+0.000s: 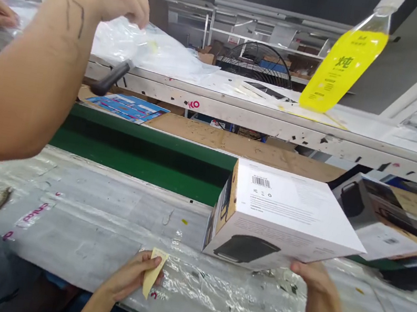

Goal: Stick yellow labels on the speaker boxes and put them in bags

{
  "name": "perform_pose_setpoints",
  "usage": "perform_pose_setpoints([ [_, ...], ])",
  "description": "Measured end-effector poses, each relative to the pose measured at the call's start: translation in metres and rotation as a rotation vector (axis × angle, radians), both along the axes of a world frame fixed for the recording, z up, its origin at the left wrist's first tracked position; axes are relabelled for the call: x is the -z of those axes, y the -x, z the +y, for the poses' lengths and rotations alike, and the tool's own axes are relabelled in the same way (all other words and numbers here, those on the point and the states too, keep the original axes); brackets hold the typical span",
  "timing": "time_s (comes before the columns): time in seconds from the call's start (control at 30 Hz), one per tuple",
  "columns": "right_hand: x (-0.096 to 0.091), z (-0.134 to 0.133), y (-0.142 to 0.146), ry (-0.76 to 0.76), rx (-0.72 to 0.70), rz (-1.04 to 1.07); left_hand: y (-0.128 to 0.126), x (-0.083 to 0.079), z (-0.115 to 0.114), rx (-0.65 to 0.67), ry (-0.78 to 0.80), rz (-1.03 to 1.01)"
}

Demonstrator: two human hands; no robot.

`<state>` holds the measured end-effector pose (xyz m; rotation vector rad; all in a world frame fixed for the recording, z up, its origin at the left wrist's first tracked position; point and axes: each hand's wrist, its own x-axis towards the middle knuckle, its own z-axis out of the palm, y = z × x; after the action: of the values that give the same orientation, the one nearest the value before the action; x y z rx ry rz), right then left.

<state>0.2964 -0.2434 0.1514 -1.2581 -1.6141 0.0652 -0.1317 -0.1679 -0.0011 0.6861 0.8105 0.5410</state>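
Low in the middle of the head view, my left hand (pixel 130 276) pinches a small pale yellow paper slip (pixel 152 273) between thumb and fingers. My right hand (pixel 317 281) grips the lower right edge of a white product box (pixel 295 208); its fingers are partly hidden beneath it. The box is tilted, with a barcode and small print on its upper face. A dark device is pictured on the side toward me. Its far left end reaches over the green conveyor belt (pixel 144 158). The slip and the box are apart.
A co-worker's arm (pixel 47 65) reaches in from the left toward clear plastic bags (pixel 162 52) on the raised shelf (pixel 210 98). A bottle with a yellow label (pixel 343 67) stands there. More printed boxes (pixel 393 219) sit at right. Plastic film covers the worktable (pixel 91 232).
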Motion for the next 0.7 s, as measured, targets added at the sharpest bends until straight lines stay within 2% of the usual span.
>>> perform_pose_setpoints([
  [0.03, 0.019, 0.002, 0.011, -0.008, -0.015, 0.049, -0.001, 0.003, -0.002, -0.012, -0.004, -0.018],
  [0.1, 0.045, 0.010, 0.035, -0.045, 0.029, 0.192, -0.001, 0.007, -0.005, -0.036, -0.031, -0.066],
  [0.2, 0.056, 0.033, 0.072, -0.047, 0.097, 0.494, 0.002, 0.008, -0.007, -0.091, -0.046, -0.139],
  [0.3, 0.049, 0.074, 0.121, -0.037, 0.087, 0.616, 0.004, 0.008, -0.009, -0.130, -0.039, -0.181],
  [0.47, 0.028, 0.159, 0.236, -0.096, -0.107, 0.586, 0.006, 0.009, -0.009, -0.154, -0.072, -0.203],
  [0.53, 0.019, 0.185, 0.285, 0.000, -0.092, 0.493, 0.007, 0.009, -0.011, -0.139, -0.101, -0.163],
  [0.63, 0.003, 0.211, 0.348, 0.309, 0.021, 0.257, 0.009, 0.006, -0.014, -0.106, -0.145, 0.042],
  [0.67, -0.001, 0.217, 0.365, 0.373, 0.048, 0.188, 0.009, 0.003, -0.014, -0.074, -0.157, 0.139],
  [0.7, -0.005, 0.221, 0.379, 0.369, 0.014, 0.108, 0.009, -0.001, -0.013, -0.030, -0.165, 0.203],
])
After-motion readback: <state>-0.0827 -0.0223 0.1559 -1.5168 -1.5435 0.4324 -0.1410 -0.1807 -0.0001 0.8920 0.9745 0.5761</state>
